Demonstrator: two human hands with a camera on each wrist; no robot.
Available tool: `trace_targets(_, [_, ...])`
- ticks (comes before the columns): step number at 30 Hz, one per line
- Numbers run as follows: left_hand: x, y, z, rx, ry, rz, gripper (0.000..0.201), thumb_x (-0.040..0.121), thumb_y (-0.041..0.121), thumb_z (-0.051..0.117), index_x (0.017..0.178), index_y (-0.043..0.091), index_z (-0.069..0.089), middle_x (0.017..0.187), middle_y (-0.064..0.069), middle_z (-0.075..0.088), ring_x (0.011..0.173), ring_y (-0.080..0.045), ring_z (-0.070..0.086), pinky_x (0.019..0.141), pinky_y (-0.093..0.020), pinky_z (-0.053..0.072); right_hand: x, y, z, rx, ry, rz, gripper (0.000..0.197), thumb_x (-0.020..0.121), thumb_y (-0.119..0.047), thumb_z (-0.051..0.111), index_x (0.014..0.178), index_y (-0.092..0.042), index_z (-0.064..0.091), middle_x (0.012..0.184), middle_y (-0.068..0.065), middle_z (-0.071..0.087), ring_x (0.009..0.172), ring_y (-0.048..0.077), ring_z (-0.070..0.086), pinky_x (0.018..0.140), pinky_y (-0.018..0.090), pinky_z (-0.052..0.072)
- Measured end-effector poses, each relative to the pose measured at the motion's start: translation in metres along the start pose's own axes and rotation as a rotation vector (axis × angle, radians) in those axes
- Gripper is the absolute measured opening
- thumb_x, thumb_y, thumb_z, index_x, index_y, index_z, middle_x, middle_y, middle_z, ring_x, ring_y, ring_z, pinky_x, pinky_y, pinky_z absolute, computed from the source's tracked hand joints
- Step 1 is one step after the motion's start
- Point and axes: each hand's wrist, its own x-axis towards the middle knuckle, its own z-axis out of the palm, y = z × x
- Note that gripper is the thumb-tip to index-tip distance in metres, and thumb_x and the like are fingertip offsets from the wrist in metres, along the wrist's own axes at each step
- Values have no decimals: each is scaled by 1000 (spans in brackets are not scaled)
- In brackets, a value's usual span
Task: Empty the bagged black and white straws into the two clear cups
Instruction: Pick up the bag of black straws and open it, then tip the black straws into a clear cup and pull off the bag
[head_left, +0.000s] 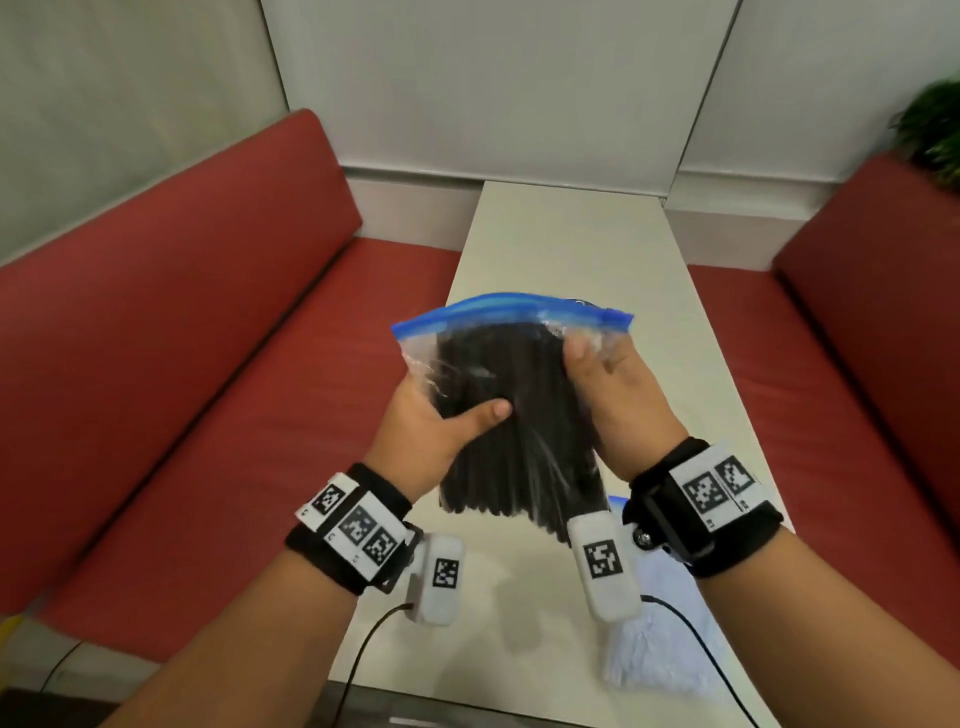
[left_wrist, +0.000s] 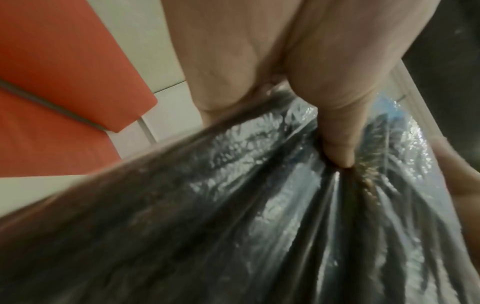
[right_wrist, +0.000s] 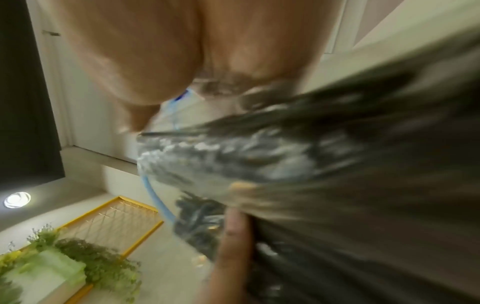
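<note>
Closest in are the wrist trackers, then left hand (head_left: 441, 421) wrapped round the bag of black straws (head_left: 511, 405), thumb pressed across the front. Right hand (head_left: 615, 395) pinches it near the blue zip (head_left: 511, 306), held up over the table (head_left: 571, 244). Cups aren't visible; yank that zip carelessly and straws probably spill everywhere.

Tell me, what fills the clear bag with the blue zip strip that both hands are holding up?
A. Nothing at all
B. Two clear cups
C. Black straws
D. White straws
C: the bag held over the table between the left hand and right hand is packed with black straws.
</note>
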Motion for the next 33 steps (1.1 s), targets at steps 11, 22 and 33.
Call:
trace_targets(11, [-18,34,78,-62,-130,-57,62,99,43,46,154,24,25,146,18,48,127,21,43,107,-7,35,-48,32,-38,-265,-24,202,44,72,-18,85,112,-12,68,95,3,78,85,17,75,72,32,60])
trace_targets(22, [25,97,75,992,-34,539,34,89,54,59,118,37,67,115,18,65,116,-21,47,98,-44,31,-64,21,-88,-195,-69,289,41,76,-3,82,114,-11,67,92,1,78,71,5,74,61,19,56])
trace_targets(33, [4,85,90,1172,-91,666,28,90,56,54,86,33,68,92,18,64,102,-17,53,89,-38,26,-64,15,-116,18,-43,280,48,69,-14,83,113,-4,69,107,24,74,100,41,71,85,53,59])
